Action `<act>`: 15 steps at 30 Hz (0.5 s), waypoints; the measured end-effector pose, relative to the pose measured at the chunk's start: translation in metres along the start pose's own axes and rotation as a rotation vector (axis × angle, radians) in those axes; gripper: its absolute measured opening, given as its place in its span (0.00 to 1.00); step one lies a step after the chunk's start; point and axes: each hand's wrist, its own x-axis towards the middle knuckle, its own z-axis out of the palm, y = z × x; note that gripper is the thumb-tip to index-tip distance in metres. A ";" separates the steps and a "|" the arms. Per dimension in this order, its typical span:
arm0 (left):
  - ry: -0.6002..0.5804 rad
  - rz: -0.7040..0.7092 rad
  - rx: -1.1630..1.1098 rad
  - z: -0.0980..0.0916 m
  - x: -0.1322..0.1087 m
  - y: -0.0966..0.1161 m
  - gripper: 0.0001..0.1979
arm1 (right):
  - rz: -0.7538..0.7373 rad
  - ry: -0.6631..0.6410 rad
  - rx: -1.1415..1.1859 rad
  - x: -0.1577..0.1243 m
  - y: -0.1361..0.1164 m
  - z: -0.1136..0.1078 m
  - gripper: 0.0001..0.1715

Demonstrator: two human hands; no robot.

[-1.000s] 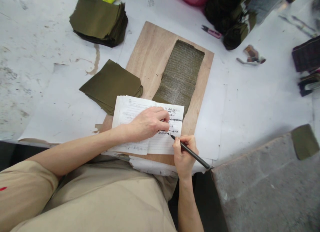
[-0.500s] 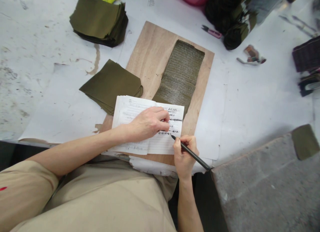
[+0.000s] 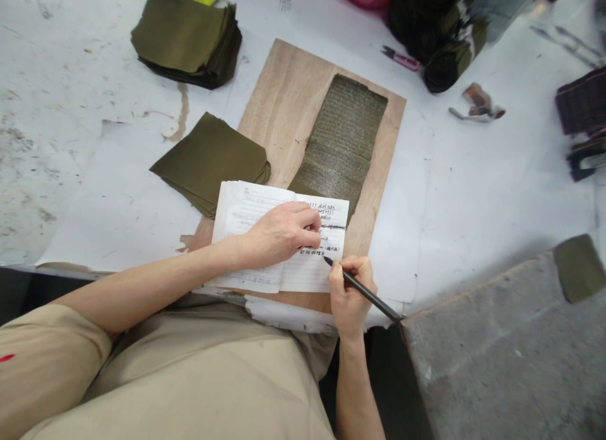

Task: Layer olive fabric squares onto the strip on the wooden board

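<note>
An open notebook (image 3: 246,279) with lined pages and handwriting lies on a wooden board (image 3: 265,86). My left hand (image 3: 281,233) rests across its middle, fingers loosely bent, thumb apart from the forefinger, nothing held. Pinched in my right hand (image 3: 353,295) is a dark pen (image 3: 372,296), its tip at the last written line on the right page. Beyond the notebook, a ribbed, shiny olive strip (image 3: 343,137) lies on the board, its near end covered by the pages. A small stack of olive sheets (image 3: 213,159) lies at the notebook's upper left.
A thicker stack of olive pieces (image 3: 182,33) sits at the back left. Pink-handled snips (image 3: 401,58) lie near dark rolled bundles (image 3: 442,67). At the right stands a grey slab (image 3: 502,358) bearing an olive patch (image 3: 580,268). White paper covers the table.
The pen tip has shifted very slightly, and a little more writing shows on the last line. My left hand and the notebook have stayed in place.
</note>
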 end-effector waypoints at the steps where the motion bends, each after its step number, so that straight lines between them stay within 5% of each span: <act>1: -0.002 -0.002 -0.001 0.000 0.000 0.000 0.12 | 0.014 0.012 0.020 0.000 0.000 0.000 0.09; 15: -0.008 -0.017 -0.006 -0.002 0.001 0.002 0.13 | 0.002 0.031 -0.035 0.000 -0.002 0.000 0.09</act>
